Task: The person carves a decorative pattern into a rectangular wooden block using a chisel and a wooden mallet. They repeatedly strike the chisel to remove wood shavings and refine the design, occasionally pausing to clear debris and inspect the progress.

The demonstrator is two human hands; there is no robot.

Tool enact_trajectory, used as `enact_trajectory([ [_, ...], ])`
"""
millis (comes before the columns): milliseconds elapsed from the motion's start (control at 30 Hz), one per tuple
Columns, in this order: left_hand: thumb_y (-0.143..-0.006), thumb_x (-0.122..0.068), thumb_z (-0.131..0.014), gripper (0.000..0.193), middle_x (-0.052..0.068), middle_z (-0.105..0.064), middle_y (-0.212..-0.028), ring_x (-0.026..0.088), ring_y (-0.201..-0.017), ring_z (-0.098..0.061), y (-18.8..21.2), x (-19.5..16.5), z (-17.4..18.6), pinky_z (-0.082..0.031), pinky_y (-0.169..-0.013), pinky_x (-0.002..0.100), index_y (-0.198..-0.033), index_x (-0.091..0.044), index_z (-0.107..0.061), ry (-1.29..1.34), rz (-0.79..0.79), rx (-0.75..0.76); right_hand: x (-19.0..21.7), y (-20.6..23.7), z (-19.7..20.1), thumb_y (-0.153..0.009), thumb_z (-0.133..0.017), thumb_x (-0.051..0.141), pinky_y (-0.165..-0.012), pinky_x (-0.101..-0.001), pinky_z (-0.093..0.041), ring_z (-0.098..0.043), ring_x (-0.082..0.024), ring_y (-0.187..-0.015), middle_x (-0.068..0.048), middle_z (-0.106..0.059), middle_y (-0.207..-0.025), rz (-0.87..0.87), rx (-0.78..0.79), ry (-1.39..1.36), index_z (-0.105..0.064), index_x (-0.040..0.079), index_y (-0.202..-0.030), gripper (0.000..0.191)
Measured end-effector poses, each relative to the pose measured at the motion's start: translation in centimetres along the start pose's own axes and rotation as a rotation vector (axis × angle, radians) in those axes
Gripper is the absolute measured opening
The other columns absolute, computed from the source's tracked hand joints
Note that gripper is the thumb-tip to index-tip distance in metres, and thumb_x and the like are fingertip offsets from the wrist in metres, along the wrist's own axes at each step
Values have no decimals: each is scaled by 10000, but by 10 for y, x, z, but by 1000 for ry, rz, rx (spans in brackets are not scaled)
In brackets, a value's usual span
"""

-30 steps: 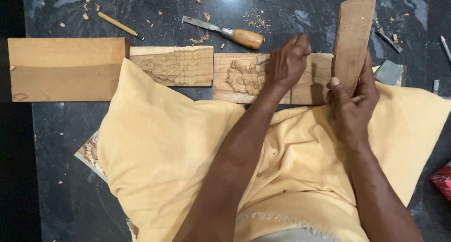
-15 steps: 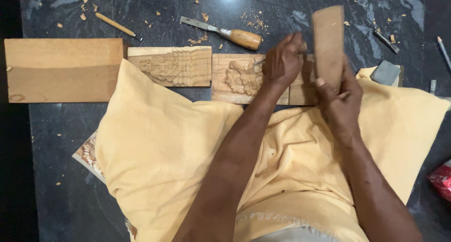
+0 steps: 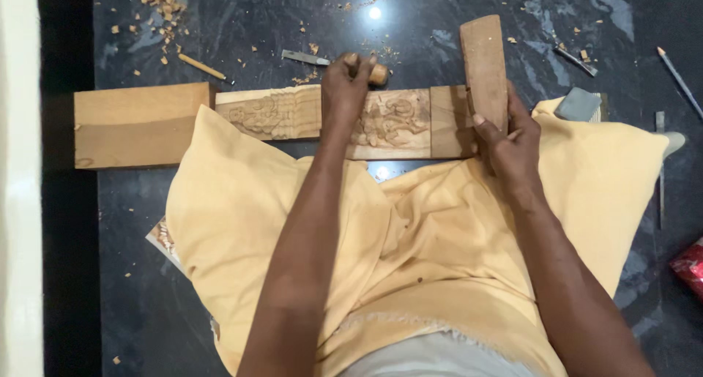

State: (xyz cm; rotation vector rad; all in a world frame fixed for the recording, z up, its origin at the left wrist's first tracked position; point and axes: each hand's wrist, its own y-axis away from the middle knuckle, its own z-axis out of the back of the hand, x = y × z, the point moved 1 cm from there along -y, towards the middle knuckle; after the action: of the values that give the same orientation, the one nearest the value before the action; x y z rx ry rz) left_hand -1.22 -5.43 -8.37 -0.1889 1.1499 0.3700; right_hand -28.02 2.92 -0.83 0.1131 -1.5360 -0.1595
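Carved plank (image 3: 388,121) on dark floor (image 3: 512,11)

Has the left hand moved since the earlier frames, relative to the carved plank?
Yes. The left hand has gone from resting on the carved plank to beyond its far edge, where it closes on the chisel.

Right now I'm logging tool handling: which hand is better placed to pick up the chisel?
Left. The left hand already touches the chisel at its wooden handle, while the right hand is occupied gripping the wooden mallet block.
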Motion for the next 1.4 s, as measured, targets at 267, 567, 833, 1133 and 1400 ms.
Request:
enact_trajectory([
  [267,-895,-129,-774,169,109,-768,-763,137,-610,-732,26,-1,-1,-583,-551,304,-870,22,-702,87,43,-29,0,-7,39,-988,-653,2,-561,-235,-478,-575,-67,-682,-15,-689,-1054,63,33,-55,-451,83,-1588,638],
  [567,-830,122,-700,117,170,-749,-874,194,-792,-799,37,1,-17,-664,-586,289,-917,52,-666,482,103,87,8,-2,47,-971,-668,7,-542,-241,-479,-575,-75,-661,-34,-695,-1017,10,13,-19,-452,95,-1584,656],
  [833,-876,133,-671,136,165,-731,-928,208,-857,-780,41,10,-34,-657,-629,284,-968,49,-615,628,95,126,5,-2,48,-955,-685,13,-539,-236,-487,-575,-68,-660,-24,-702,-1073,29,21,3,-451,91,-1581,672],
  [1133,-899,136,-651,147,153,-733,-948,182,-866,-768,42,14,-44,-642,-651,272,-1006,36,-633,567,65,86,3,-3,51,-968,-681,8,-538,-233,-488,-595,-56,-687,-21,-713,-1109,24,7,2,-445,87,-1586,666],
  [1400,-921,94,-660,92,146,-756,-898,168,-813,-763,38,17,-50,-644,-653,269,-999,45,-668,529,96,140,7,3,52,-1000,-696,-28,-847,-250,-559,-640,-135,-1117,-124,-629,-1453,304,90,125,-352,19,-1630,720],
])
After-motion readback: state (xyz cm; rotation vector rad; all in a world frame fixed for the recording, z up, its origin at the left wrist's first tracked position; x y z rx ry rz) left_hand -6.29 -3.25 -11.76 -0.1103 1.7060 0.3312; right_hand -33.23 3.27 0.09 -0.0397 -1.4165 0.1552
